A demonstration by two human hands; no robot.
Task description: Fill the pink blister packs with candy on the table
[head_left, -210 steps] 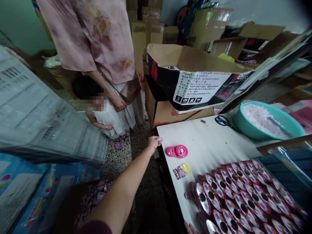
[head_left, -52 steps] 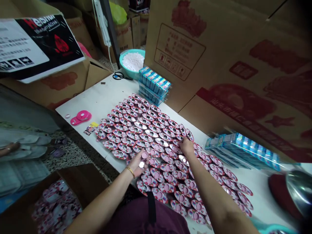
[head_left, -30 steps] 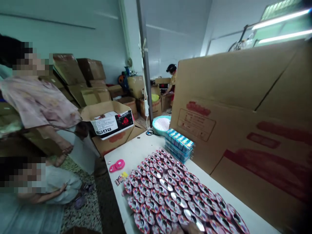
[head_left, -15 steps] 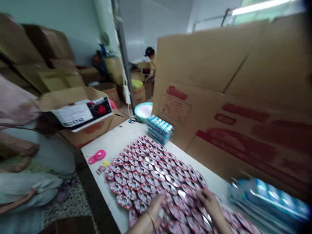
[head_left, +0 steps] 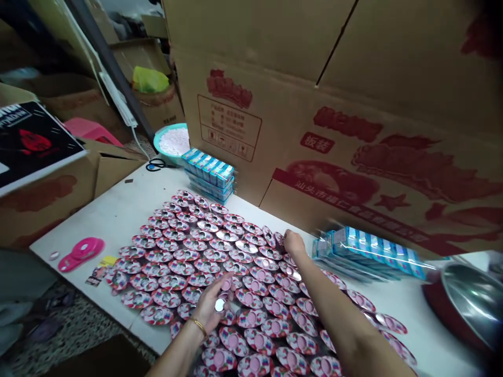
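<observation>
Rows of oval printed pieces point(head_left: 204, 265), red, white and pink with a round middle, cover the white table point(head_left: 98, 220). The near ones have pink discs in their middles; many farther ones show dark or shiny middles. My left hand point(head_left: 208, 306), palm up above the rows, has its fingers curled round several small round discs point(head_left: 220, 305), one silvery and others pink. At the far edge of the rows, my right hand point(head_left: 294, 244) is closed at an oval piece point(head_left: 279, 241) that is tilted up. What its fingertips pinch is hidden.
Blue wrapped packs point(head_left: 210, 175) stand at the back, with more wrapped packs point(head_left: 365, 254) at right beside a metal bowl point(head_left: 463, 298). A tall cardboard box point(head_left: 291, 131) walls the far side. Scissors point(head_left: 157, 165), a basin point(head_left: 173, 140) and a pink tape-dispenser-like object point(head_left: 81, 252) lie leftward.
The view has turned down and right. My right hand has reached to the far edge of the rows. My left hand has turned palm up, showing the discs.
</observation>
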